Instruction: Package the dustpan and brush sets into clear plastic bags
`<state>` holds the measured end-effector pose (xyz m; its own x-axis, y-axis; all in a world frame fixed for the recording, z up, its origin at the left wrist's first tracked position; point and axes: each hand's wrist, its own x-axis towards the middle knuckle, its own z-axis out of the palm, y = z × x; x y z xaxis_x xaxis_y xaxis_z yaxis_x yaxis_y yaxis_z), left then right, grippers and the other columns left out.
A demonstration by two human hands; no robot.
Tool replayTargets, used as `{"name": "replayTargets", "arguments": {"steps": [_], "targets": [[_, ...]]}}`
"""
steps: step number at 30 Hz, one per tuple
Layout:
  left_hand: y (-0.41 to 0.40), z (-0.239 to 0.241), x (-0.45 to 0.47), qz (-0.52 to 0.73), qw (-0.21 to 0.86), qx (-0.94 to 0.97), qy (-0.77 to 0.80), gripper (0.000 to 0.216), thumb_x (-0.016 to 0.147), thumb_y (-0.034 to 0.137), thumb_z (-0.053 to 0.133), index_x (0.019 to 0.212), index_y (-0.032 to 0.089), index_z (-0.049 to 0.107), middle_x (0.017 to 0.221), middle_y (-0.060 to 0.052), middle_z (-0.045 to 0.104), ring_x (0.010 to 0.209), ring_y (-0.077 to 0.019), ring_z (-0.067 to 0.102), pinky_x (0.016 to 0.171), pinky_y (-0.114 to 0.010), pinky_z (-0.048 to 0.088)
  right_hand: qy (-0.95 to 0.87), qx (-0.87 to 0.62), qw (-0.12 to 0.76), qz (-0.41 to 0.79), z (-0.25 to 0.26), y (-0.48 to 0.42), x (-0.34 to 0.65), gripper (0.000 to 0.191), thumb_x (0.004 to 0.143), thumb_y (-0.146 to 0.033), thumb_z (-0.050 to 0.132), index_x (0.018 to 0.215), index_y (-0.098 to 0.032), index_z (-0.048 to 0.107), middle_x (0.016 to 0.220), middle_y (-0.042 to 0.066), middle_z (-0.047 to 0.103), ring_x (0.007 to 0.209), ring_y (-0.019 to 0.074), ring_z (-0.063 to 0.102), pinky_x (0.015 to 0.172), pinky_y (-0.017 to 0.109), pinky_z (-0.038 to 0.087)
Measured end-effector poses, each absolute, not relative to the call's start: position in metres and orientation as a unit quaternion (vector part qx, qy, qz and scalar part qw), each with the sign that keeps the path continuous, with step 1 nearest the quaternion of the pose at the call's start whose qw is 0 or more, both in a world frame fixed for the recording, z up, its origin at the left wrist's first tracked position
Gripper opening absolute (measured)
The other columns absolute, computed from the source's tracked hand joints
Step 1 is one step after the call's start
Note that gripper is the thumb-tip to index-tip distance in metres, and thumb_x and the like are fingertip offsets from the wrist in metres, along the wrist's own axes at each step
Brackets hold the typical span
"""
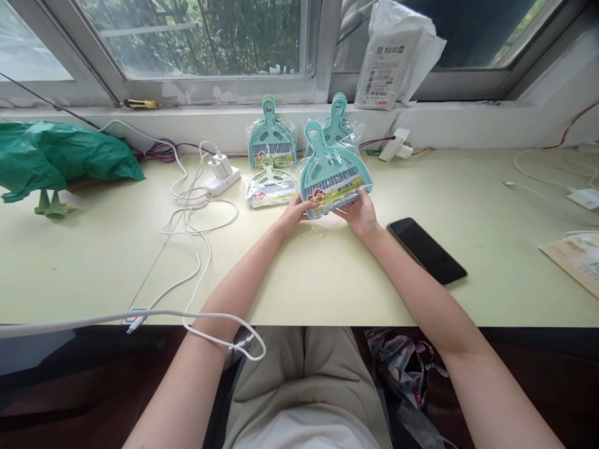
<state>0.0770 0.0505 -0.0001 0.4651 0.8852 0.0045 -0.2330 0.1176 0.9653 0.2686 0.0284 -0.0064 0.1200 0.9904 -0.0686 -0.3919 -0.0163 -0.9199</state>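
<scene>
Between both hands is a teal mini dustpan and brush set (334, 171) in clear plastic wrap, tilted with its looped handle up and away from me. My left hand (296, 215) grips its lower left corner, thumb on the front. At the lower right edge, my right hand (359, 213) closes on it with the thumb in front and fingers behind. Another teal wrapped set (340, 128) leans on the wall behind, partly covered. To the left, a further teal set (272, 140) stands against the wall, and a pale green set (270, 187) sits in front of it.
A black phone (427, 249) lies by my right forearm. White cables (196, 231) trail from a charger on a power strip (222, 181), one crossing my left forearm. A green plastic bag (65, 156) is far left; a paper packet (575, 259) is far right. A yellow cutter (140, 104) rests on the sill.
</scene>
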Motion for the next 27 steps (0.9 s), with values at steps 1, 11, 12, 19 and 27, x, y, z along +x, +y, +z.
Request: {"name": "replayTargets", "arguments": {"steps": [1, 11, 12, 19, 27], "targets": [[0.050, 0.000, 0.077, 0.411, 0.678, 0.523, 0.313, 0.045, 0.070, 0.022, 0.066, 0.111, 0.020, 0.050, 0.117, -0.009, 0.066, 0.088, -0.0206, 0.070, 0.087, -0.041, 0.054, -0.344, -0.435, 0.609, 0.567, -0.006, 0.029, 0.269, 0.047, 0.085, -0.064, 0.045, 0.109, -0.025, 0.057, 0.104, 0.005, 0.072, 0.096, 0.0225, 0.069, 0.088, 0.042, 0.057], [0.051, 0.001, 0.076, 0.416, 0.668, 0.524, 0.327, 0.049, 0.068, 0.021, 0.065, 0.114, 0.021, 0.048, 0.114, -0.007, 0.066, 0.081, -0.0189, 0.070, 0.081, -0.039, 0.055, -0.324, -0.453, 0.587, 0.587, -0.006, 0.029, 0.270, 0.045, 0.088, -0.061, 0.040, 0.106, -0.025, 0.059, 0.099, 0.006, 0.072, 0.089, 0.0242, 0.070, 0.081, 0.043, 0.059], [0.052, 0.001, 0.076, 0.415, 0.667, 0.524, 0.329, 0.049, 0.068, 0.021, 0.065, 0.114, 0.021, 0.048, 0.113, -0.007, 0.067, 0.081, -0.0190, 0.070, 0.081, -0.038, 0.055, -0.327, -0.459, 0.582, 0.586, -0.005, 0.029, 0.271, 0.045, 0.087, -0.062, 0.040, 0.106, -0.025, 0.059, 0.098, 0.007, 0.072, 0.089, 0.0247, 0.070, 0.080, 0.043, 0.059], [0.056, 0.001, 0.073, 0.431, 0.680, 0.489, 0.334, 0.047, 0.065, 0.016, 0.062, 0.110, 0.021, 0.050, 0.111, -0.006, 0.067, 0.080, -0.0202, 0.071, 0.076, -0.036, 0.057, -0.329, -0.491, 0.567, 0.574, 0.002, 0.033, 0.268, 0.048, 0.089, -0.063, 0.040, 0.100, -0.021, 0.061, 0.086, 0.009, 0.074, 0.080, 0.0229, 0.073, 0.076, 0.038, 0.060], [0.065, -0.002, 0.063, 0.465, 0.679, 0.443, 0.356, 0.052, 0.062, 0.015, 0.060, 0.112, 0.023, 0.048, 0.108, -0.003, 0.067, 0.086, -0.0206, 0.071, 0.077, -0.035, 0.059, -0.410, -0.556, 0.519, 0.504, 0.003, 0.031, 0.286, 0.032, 0.090, -0.041, 0.054, 0.077, -0.014, 0.067, 0.067, 0.010, 0.071, 0.061, 0.0185, 0.071, 0.065, 0.031, 0.061]]}}
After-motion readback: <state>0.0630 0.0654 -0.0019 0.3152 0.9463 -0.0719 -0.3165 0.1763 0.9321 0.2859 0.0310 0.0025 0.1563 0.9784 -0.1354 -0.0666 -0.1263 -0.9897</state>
